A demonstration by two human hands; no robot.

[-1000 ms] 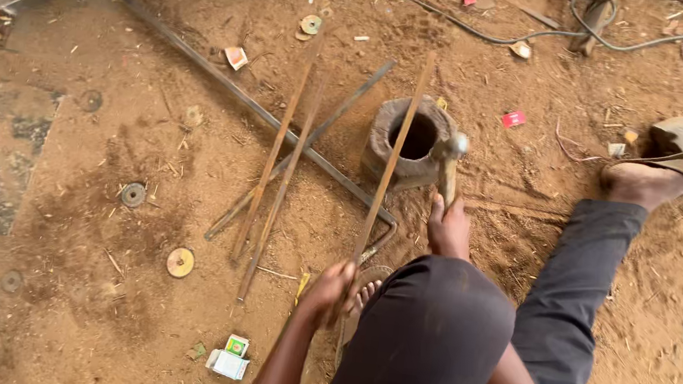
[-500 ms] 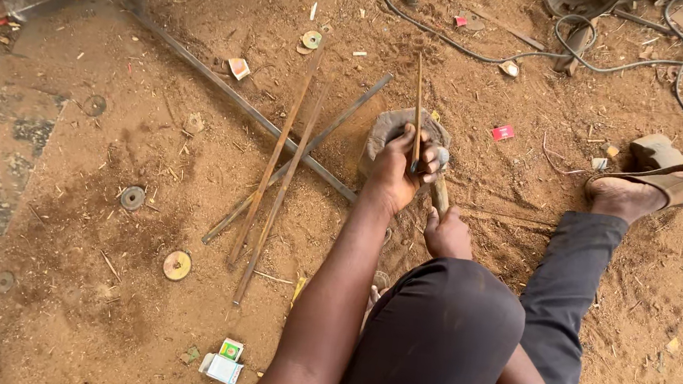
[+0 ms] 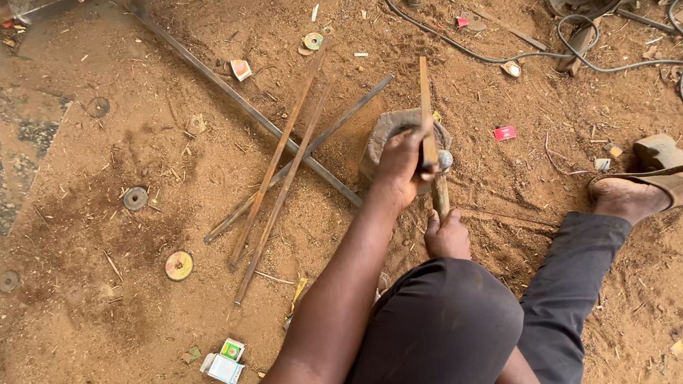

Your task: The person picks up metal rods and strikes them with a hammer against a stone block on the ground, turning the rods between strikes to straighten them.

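Two hands at work over the round metal ring (image 3: 383,136) sunk in the sandy ground

Your left hand (image 3: 401,163) is wrapped tight around a flat metal strip (image 3: 427,98), holding it angled over the ring; your right hand (image 3: 447,235) is closed around the hammer (image 3: 442,178) handle, its head just beside the strip. Three rusty rods (image 3: 284,168) lie near, left of the ring

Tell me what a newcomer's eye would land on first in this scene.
At centre, the left hand grips a thin flat metal strip over a stone-like block on the sandy ground, while the right hand holds a hammer just below it. To the left lie several long rusty rods, crossed.
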